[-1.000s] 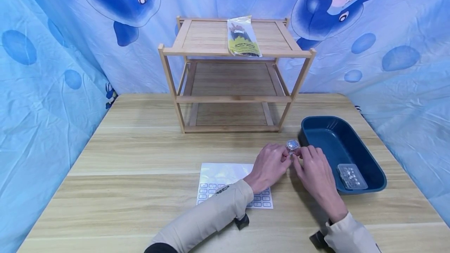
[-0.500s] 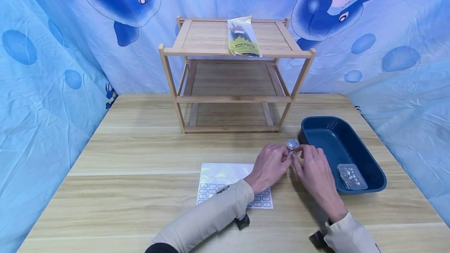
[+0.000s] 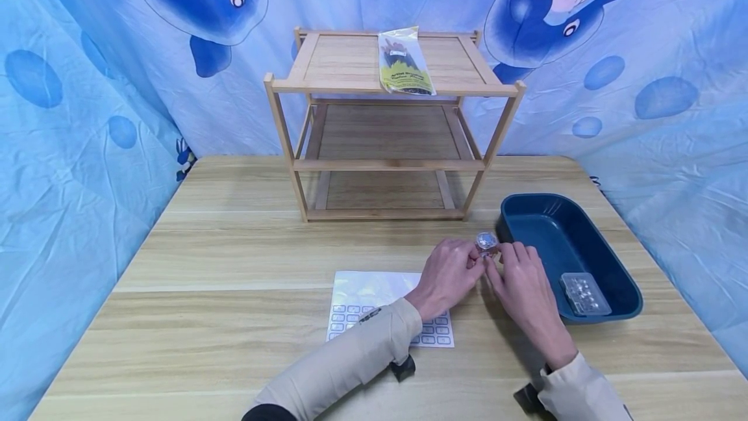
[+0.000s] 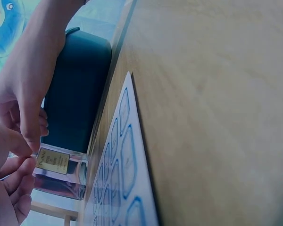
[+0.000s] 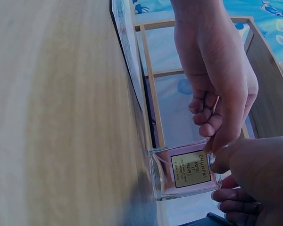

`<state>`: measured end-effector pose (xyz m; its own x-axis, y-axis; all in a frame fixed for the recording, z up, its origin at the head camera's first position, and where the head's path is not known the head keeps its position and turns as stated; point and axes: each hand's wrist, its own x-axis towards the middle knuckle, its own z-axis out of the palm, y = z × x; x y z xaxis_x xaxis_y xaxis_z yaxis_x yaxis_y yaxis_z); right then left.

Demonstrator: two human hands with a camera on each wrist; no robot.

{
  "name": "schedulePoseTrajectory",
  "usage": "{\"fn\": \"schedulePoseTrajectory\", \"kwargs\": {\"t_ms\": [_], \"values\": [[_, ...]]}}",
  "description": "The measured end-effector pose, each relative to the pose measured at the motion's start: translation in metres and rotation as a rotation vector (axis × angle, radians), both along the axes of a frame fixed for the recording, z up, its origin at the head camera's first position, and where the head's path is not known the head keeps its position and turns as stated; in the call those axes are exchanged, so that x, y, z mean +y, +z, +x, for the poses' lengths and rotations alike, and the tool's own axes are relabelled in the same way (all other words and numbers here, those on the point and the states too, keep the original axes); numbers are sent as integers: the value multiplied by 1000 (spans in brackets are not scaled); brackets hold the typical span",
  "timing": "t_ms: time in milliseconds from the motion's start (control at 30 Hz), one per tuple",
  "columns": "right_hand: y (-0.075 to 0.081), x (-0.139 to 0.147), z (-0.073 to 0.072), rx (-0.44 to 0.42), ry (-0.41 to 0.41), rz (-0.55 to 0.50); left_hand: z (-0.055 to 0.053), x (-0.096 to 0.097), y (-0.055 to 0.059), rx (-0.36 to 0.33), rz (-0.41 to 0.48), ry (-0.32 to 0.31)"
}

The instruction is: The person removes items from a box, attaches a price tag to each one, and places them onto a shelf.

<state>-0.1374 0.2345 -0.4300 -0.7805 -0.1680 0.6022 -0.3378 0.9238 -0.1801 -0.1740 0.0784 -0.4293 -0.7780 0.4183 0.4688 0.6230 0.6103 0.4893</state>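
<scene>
A clear glass perfume bottle [image 3: 486, 243] with a faceted clear cap and pinkish contents stands upright on the table, just left of the blue tub. Its gold label [image 5: 191, 169] reads CHUNPAI ROSES ET FLEURS. My left hand [image 3: 448, 276] pinches the bottle's near left side with thumb and forefinger. From the other side, my right hand [image 3: 522, 284] grips it, fingers curled past its edge. Both thumbs meet near the label's upper edge, and the fingertips there partly hide what they pinch. Under my left forearm lies a white sheet of blue-outlined stickers [image 3: 358, 288].
The dark blue tub [image 3: 608, 258] sits close beside my right hand. Inside it lies a small clear compartment box [image 3: 585, 294]. A three-tier wooden rack [image 3: 388, 162] stands behind, with an artist brush packet [image 3: 403, 63] on its top shelf.
The fingers of my right hand shift slightly at the bottle. My left hand, the bottle and everything else keep their places.
</scene>
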Motion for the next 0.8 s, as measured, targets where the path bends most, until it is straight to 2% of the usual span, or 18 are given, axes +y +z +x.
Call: {"fn": "schedulePoseTrajectory", "kwargs": {"t_ms": [533, 800], "values": [[-2, 2, -1, 7, 17, 2, -3, -3, 2, 28, -55, 21], [-4, 3, -2, 21, 27, 8, -2, -3, 2, 76, -89, 26]]}}
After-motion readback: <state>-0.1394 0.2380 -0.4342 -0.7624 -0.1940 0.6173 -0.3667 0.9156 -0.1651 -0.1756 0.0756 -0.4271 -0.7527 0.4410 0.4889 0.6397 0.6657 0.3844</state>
